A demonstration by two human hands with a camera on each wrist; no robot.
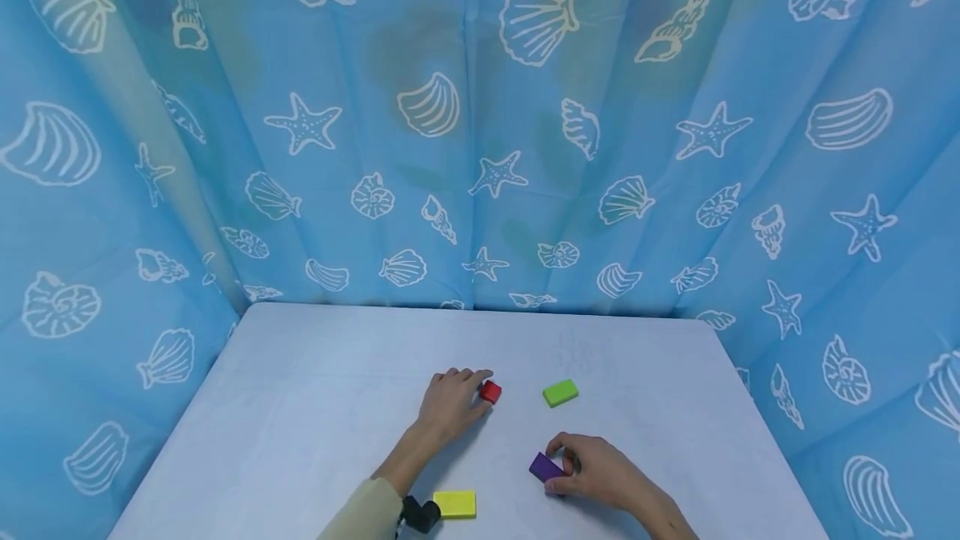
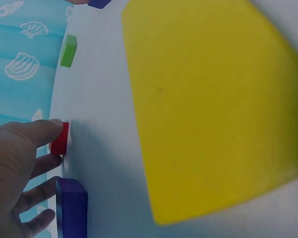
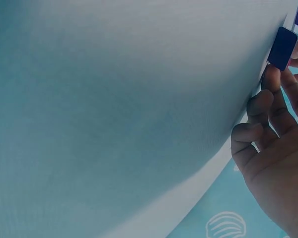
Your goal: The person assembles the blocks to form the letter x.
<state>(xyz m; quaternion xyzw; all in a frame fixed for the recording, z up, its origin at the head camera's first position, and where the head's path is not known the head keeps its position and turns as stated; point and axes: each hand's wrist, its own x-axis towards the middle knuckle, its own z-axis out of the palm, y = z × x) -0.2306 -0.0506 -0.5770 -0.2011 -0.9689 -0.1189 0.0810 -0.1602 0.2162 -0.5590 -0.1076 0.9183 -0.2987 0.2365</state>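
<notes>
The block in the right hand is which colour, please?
Purple; the block shows best in the head view.

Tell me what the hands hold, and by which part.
Right hand: a purple block, by its right end. Left hand: at the red block, hold unclear.

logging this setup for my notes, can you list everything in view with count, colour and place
table: 1, white, below the blocks
curtain: at least 1, blue with white shells and starfish, behind and beside the table
red block: 1, red, pinched by the left hand
purple block: 1, purple, held by the right hand
second purple block: 1, purple, by the left hand in the left wrist view
green block: 1, bright green, on the table, right of the red block
black device: 1, black, at the left wrist
yellow block: 1, yellow, beside the black device
sleeve: 1, beige, left arm
left hand: 1, bare, at the red block
right hand: 1, bare, at the purple block
</notes>
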